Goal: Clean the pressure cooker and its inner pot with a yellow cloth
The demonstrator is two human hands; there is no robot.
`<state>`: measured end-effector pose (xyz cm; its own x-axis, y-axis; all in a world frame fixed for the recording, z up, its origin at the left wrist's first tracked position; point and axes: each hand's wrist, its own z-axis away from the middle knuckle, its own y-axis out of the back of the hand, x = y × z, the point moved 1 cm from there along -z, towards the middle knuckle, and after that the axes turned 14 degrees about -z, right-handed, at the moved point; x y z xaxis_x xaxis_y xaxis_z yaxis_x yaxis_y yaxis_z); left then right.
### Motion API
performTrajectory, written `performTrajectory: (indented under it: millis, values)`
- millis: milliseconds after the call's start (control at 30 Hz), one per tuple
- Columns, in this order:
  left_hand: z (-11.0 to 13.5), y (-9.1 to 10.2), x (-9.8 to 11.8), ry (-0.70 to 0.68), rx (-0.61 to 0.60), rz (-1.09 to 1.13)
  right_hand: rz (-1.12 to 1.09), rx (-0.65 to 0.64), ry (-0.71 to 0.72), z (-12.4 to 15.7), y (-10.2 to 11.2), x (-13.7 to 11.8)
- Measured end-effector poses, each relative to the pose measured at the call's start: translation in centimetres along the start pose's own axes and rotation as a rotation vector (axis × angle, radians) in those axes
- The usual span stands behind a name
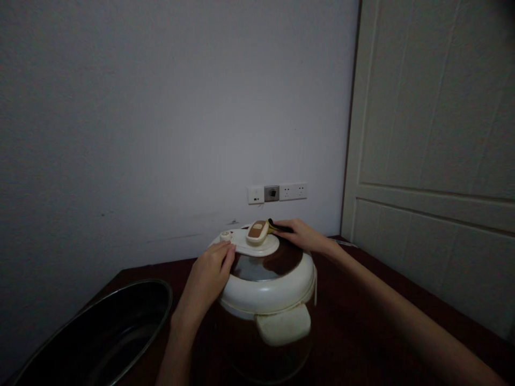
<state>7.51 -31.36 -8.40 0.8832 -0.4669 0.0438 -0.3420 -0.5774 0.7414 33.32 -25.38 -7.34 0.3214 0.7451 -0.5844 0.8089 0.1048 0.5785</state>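
In front of me stands an electric pressure cooker point(263, 292), brown-bodied, with a white rim, a side handle and its lid on. The lid has a brown and cream knob point(257, 231) and a small white valve point(226, 236). My left hand point(211, 265) lies on the lid's left side by the valve, its fingers laid flat. At the far right of the lid, my right hand point(300, 233) holds a thin black and yellow cleaning pad point(278, 227) against the knob's right side. Dim light hides the pad's exact kind.
A large dark metal basin point(167, 300) sits on the dark red tabletop point(354, 300) at the left. Behind the cooker is a wall with several socket plates point(293, 191). A white panelled door point(434, 187) stands at the right.
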Motion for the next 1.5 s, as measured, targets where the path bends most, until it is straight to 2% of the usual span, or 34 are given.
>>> performTrajectory:
  millis: [100,200,300,467,633,800,967,1100,1200,1267,1367,1500]
  values:
    - [0.0,-0.2,0.0,0.010,-0.010,-0.020,0.007,-0.024,0.011,1.4,-0.2,-1.4]
    - [-0.1,-0.1,0.1,0.020,-0.019,-0.039,0.054,0.003,0.039,3.2,-0.7,-3.3]
    - [-0.2,0.0,0.2,0.032,-0.019,-0.048,0.123,0.023,0.060,4.3,-1.1,-4.0]
    - [-0.2,0.2,0.4,0.040,-0.025,-0.034,0.290,0.107,-0.047,2.9,-1.1,-2.7]
    - [-0.1,0.3,0.4,0.061,-0.032,-0.011,0.270,0.086,-0.062,1.7,-1.2,-2.6]
    - [-0.2,0.5,0.6,0.074,-0.039,0.003,0.368,0.125,0.031,4.0,-3.0,-5.0]
    - [-0.1,0.3,0.9,0.106,-0.028,-0.024,0.347,0.061,0.137,6.0,-4.2,-6.7]
    - [-0.1,0.4,0.8,0.107,-0.045,-0.004,0.299,0.126,0.122,5.3,-3.5,-5.5]
    - [-0.1,0.6,0.6,0.107,-0.054,0.024,0.368,0.225,0.038,4.1,-2.8,-4.0]
    - [-0.1,0.7,0.4,0.102,-0.047,0.045,0.378,0.223,-0.027,3.4,-2.7,-3.6]
    - [-0.1,0.8,0.4,0.096,-0.040,0.054,0.370,0.208,-0.064,3.4,-3.2,-4.5]
    - [-0.1,0.8,0.5,0.124,-0.056,0.021,0.389,0.224,-0.007,4.6,-5.1,-7.1]
